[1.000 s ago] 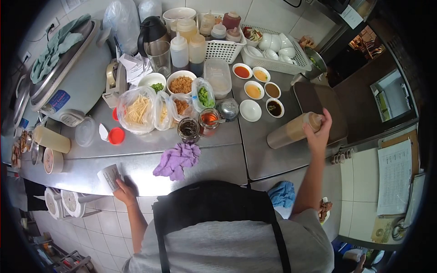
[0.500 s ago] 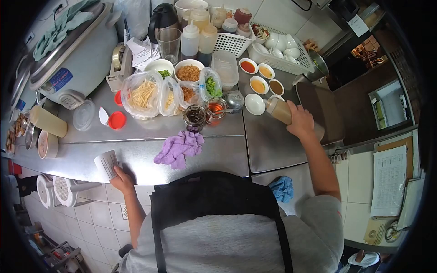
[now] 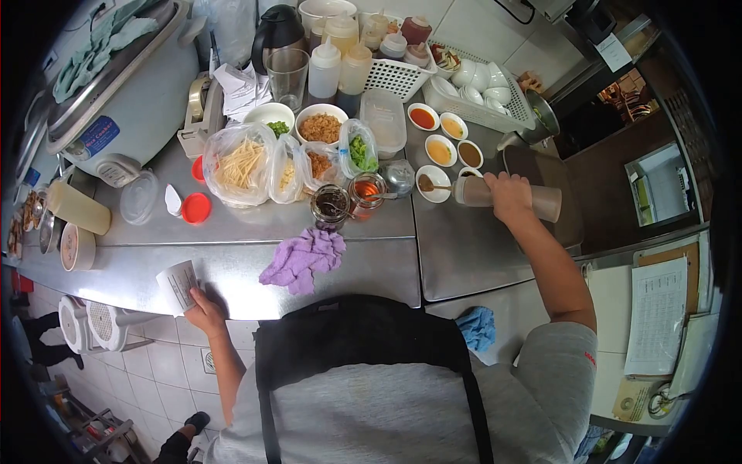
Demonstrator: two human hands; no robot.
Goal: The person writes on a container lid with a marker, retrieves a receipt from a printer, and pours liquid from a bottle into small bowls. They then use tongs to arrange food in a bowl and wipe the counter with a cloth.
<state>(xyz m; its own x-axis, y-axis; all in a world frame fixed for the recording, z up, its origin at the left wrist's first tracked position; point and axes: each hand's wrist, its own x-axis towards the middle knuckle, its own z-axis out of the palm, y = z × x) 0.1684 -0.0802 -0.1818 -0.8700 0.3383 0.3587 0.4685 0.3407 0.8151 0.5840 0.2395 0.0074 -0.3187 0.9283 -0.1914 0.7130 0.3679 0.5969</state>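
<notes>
My right hand point(image 3: 510, 196) is wrapped round a squeeze bottle point(image 3: 473, 192) of light brown sauce, tipped nearly level. Its nozzle is over a small white bowl point(image 3: 435, 172), where a stream of brown sauce lands. Beside it stand small bowls of red sauce point(image 3: 423, 116), yellowish sauce point(image 3: 440, 150) and dark brown sauce point(image 3: 469, 155). At the counter's front edge, my left hand point(image 3: 204, 311) grips a curled printed paper slip point(image 3: 178, 284). A purple cloth point(image 3: 303, 260) lies on the counter between my hands.
Bags of shredded food point(image 3: 241, 166) and chopped greens point(image 3: 359, 148) stand mid-counter, by open jars point(image 3: 331, 207). Squeeze bottles point(image 3: 324, 69) and a basket of white bowls point(image 3: 483, 97) line the back. A rice cooker point(image 3: 131, 93) fills the left. Another person's leg point(image 3: 178, 445) shows below.
My right hand has tipped the bottle from a slant to nearly level, and brown sauce now runs into the previously empty white bowl. My left hand stays on the paper slip.
</notes>
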